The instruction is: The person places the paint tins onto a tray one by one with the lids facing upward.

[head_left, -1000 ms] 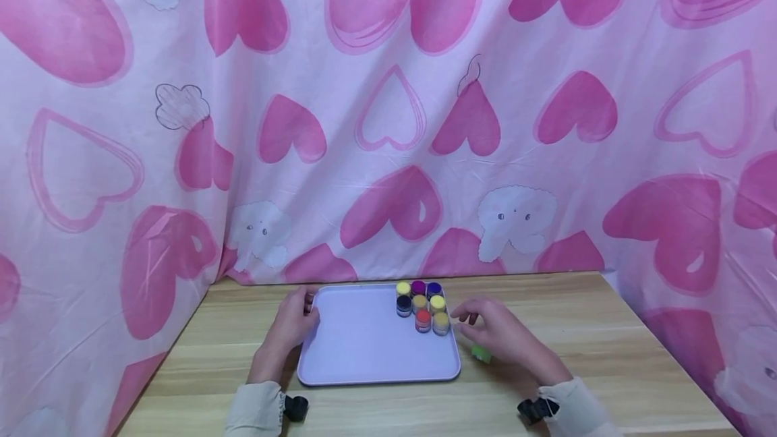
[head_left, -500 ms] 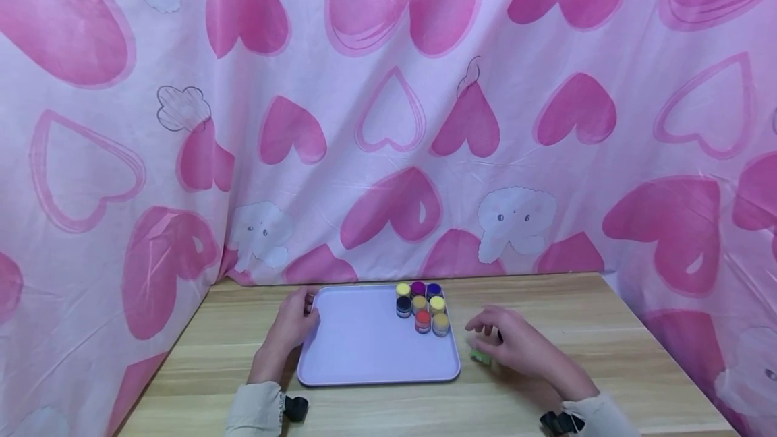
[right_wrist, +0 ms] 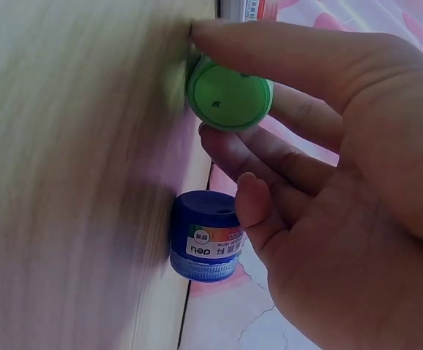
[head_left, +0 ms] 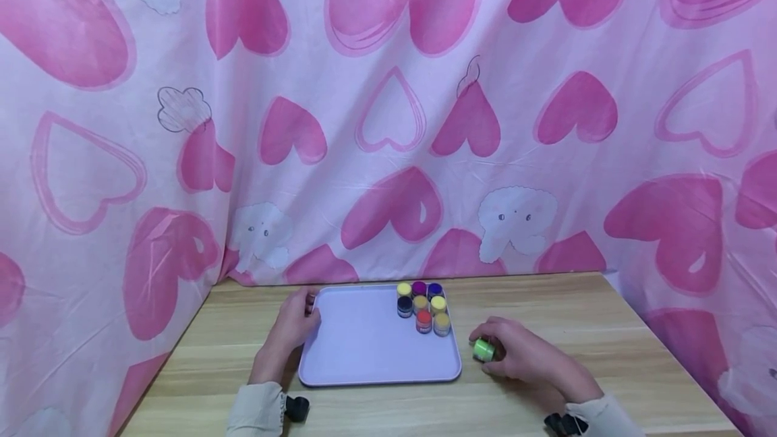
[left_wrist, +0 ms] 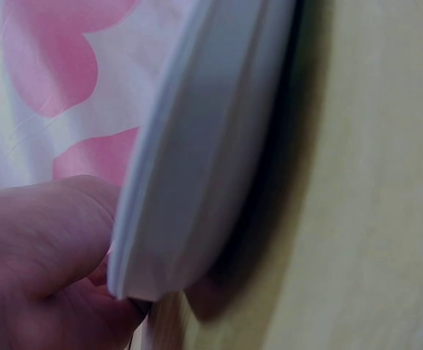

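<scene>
My left hand (head_left: 290,330) grips the left edge of a pale lilac tray (head_left: 364,349); in the left wrist view its thumb side lies against the raised rim (left_wrist: 189,146). On the tabletop right of the tray, my right hand (head_left: 525,358) holds a small green paint jar (head_left: 483,350) between thumb and fingers. That jar's round green end (right_wrist: 230,97) faces the right wrist camera. Close to the little finger stands a blue-lidded paint jar (right_wrist: 206,237) with a printed label; in the head view the hand hides it.
Several paint jars with yellow, purple, blue, black, ochre and red lids, such as the red one (head_left: 423,321), cluster at the tray's back right. Wood-grain tabletop (head_left: 376,413) surrounds the tray. Pink heart-print cloth (head_left: 388,194) hangs behind and at both sides.
My right hand has moved away from the tray's right edge, toward the right and nearer to me, and has taken hold of the green paint jar. The left hand and tray look unmoved.
</scene>
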A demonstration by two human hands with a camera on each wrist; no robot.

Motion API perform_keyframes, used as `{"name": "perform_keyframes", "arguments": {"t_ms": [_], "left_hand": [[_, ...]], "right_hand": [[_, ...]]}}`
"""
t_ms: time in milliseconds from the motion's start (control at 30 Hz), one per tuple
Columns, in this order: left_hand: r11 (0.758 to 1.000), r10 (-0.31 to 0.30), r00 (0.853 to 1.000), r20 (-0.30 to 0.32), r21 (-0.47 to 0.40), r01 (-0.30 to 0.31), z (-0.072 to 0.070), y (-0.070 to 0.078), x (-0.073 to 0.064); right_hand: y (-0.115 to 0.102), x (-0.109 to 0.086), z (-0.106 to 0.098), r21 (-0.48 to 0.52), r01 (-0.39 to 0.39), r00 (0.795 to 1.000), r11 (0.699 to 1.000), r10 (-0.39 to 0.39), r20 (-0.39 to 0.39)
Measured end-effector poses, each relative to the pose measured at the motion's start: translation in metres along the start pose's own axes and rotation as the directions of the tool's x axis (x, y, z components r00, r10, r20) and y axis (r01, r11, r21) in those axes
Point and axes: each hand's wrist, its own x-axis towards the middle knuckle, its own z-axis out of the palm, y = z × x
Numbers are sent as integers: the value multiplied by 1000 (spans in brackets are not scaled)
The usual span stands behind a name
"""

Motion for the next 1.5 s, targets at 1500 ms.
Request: {"name": "perform_keyframes", "arguments": {"t_ms": [1500], "left_hand": [[1000,-5,1000,5,7,5,-1,-1,1]], "right_hand": [[-17,13,4,168,-22,991,986,44,-129]]}}
